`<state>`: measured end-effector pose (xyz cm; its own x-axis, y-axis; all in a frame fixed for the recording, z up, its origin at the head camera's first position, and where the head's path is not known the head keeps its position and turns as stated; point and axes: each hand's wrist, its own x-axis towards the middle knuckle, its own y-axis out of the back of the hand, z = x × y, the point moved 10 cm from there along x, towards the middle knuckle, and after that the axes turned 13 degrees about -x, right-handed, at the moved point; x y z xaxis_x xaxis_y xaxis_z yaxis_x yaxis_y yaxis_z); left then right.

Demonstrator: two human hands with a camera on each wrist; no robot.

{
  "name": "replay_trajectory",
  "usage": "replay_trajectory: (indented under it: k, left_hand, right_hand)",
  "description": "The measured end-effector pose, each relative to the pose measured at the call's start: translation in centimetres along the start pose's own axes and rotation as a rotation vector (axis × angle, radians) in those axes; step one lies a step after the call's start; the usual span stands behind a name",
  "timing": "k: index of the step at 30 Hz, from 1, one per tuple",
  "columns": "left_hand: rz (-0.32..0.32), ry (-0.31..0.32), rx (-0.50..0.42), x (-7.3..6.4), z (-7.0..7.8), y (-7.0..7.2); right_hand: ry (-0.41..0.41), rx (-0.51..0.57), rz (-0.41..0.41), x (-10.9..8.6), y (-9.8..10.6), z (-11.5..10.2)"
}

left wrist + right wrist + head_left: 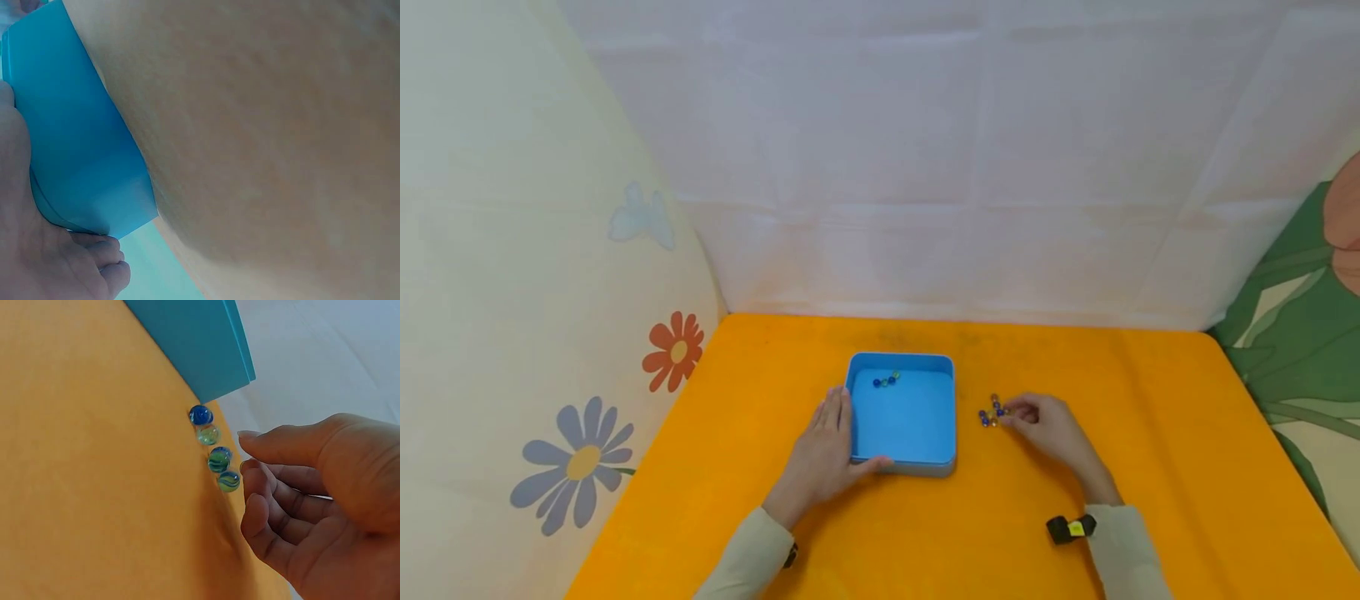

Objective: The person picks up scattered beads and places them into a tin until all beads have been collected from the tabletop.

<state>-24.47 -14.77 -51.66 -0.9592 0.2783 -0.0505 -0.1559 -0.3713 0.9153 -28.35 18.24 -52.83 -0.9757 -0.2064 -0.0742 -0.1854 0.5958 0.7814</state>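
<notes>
A square blue box stands on the orange table, several glass marbles at its far left inside. Against its left side lie the straight fingers of my left hand, while the thumb rests at the front rim. The left wrist view shows the box's blue wall beside the hand. To the box's right is a small cluster of marbles, blue, green and amber. My right hand reaches to its right edge, fingers loosely bent. Beside the marbles in the right wrist view, a gap shows between thumb and index fingertip.
An orange cloth covers the table. White fabric hangs along its back edge, and flower-printed fabric stands on the left. A dark wrist camera sits at the right cuff.
</notes>
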Motion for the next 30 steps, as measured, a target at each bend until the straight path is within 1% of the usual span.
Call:
replay_trajectory:
  k: [6, 13, 21, 26, 30]
  left_hand:
    - [-0.003, 0.0, -0.002, 0.0, 0.1, 0.0]
    - [0.004, -0.001, -0.016, -0.1, 0.1, 0.1]
    - [0.003, 0.0, -0.007, -0.2, 0.0, 0.0]
    - [0.005, 0.005, -0.02, -0.1, 0.1, 0.1]
    - [-0.001, 0.01, -0.027, 0.0, -0.1, 0.0]
  right_hand:
    - [-0.018, -0.009, -0.007, -0.2, -0.1, 0.7]
    - [-0.05, -0.012, -0.025, -0.2, -0.2, 1.0]
    - [-0.067, -0.022, -0.054, -0.2, -0.5, 1.0]
    - [-0.07, -0.032, -0.071, -0.1, -0.7, 1.1]
    - [-0.07, -0.046, -0.07, 0.0, -0.6, 1.3]
